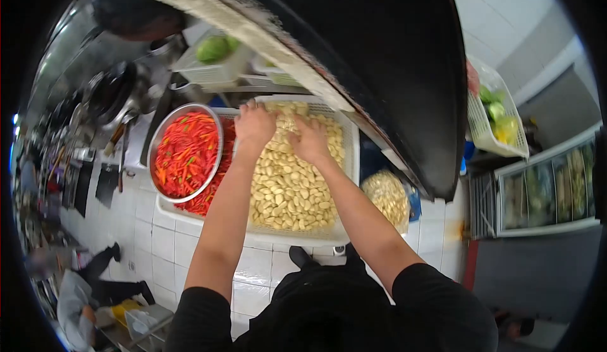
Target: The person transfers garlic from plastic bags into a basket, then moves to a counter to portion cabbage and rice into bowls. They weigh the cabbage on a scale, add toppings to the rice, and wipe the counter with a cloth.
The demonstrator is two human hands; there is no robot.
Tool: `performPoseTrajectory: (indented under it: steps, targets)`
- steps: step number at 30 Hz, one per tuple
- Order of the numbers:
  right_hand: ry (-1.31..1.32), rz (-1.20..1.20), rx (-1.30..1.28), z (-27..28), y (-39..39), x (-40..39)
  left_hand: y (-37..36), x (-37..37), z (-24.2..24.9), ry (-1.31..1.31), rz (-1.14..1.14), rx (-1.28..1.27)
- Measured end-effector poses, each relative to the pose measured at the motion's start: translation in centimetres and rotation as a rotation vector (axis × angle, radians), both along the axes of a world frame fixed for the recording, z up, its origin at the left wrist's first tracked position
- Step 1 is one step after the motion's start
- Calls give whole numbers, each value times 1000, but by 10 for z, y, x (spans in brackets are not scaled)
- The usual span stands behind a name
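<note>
**Your left hand (255, 126) and right hand (310, 141) at the far end of the pale cream, oval peeled cloves (291, 197)**

The cloves lie in a broad layer in a white, rectangular plastic tray (352, 178), directly in front of you. Your left hand is at the far left part of the tray, its fingers pointing away from you. Your right hand is over the cloves a little to the right, with its fingers turned towards the left one; the two are near each other but apart. You can't tell from this view whether either is grasping anything (the fingertips are blurred and partly hidden).

Just left of the tray you have a round, silvery metal bowl (220, 146) filled with slim red chillies (185, 153). More red chillies (203, 201) show beneath its edge, in a second white plastic tray (169, 210). To the right of your cloves, a clear plastic bag (387, 197) of pale pieces sits near your right forearm. Farther right is a white plastic basket (482, 129) with green and yellow vegetables (499, 112). Below you is a floor of white tiles (152, 241); at far left, another person (74, 301) wears a grey top.
</note>
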State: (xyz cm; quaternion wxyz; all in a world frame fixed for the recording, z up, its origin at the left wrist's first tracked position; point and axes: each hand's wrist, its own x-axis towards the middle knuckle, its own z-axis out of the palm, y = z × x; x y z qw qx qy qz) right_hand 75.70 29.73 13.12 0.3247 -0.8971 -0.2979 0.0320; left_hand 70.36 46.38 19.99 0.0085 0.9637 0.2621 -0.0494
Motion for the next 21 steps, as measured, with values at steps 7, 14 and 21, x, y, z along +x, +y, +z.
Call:
performPoseTrajectory:
  steps: [7,14,21]
  targets:
    - [-218,-127,568,12,-216,-82,-20,18,-87,-299,-192,267]
    - [346,-388,66,-234,-423,-41,-143,-13,9,-770,-170,-89]
    - [-59,13,-592,-347,-490,72,-420,-20,-118,-485,-222,-1056]
